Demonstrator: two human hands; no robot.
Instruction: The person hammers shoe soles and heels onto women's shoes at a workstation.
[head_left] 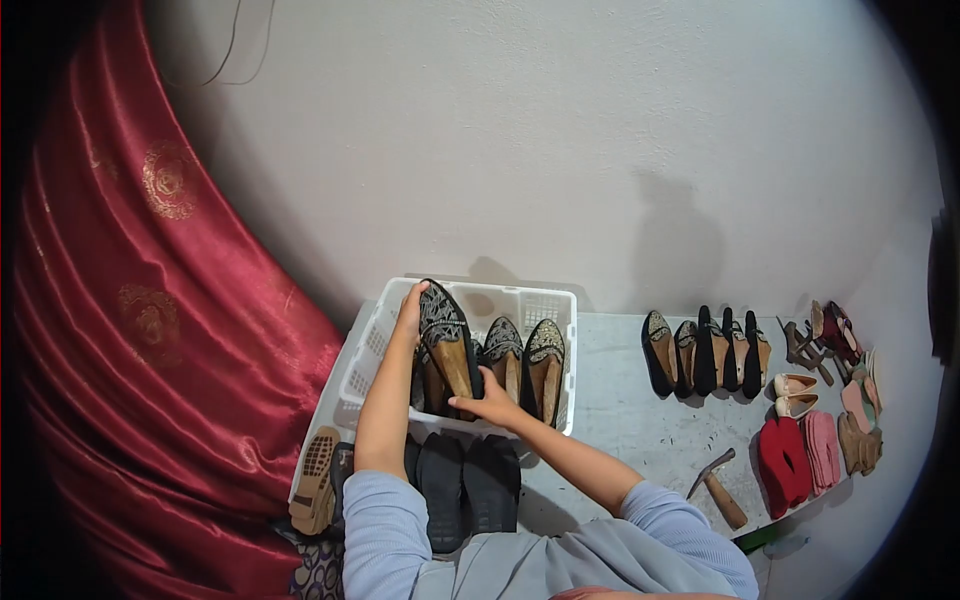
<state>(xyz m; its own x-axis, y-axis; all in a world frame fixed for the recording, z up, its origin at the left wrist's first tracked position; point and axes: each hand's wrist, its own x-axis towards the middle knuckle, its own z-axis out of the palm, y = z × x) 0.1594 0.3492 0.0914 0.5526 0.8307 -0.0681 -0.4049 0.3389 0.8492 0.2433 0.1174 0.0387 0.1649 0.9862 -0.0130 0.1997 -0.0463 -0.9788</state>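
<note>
A black shoe with a silver-patterned upper and a wooden last inside is held over a white plastic basket. My left hand grips it by the toe end, fingers partly hidden behind it. Lower down, my right hand is closed around the heel end, thumb against the wood. Beside it in the basket stand two similar shoes on lasts, one with a silver-grey upper and one with a golden upper. Part of another lasted shoe shows behind the held one.
Black soles lie before the basket, tan soles left. Right on the table are several lasted shoes, a hammer, red pieces, pink pieces and cream shoes. A red curtain hangs left.
</note>
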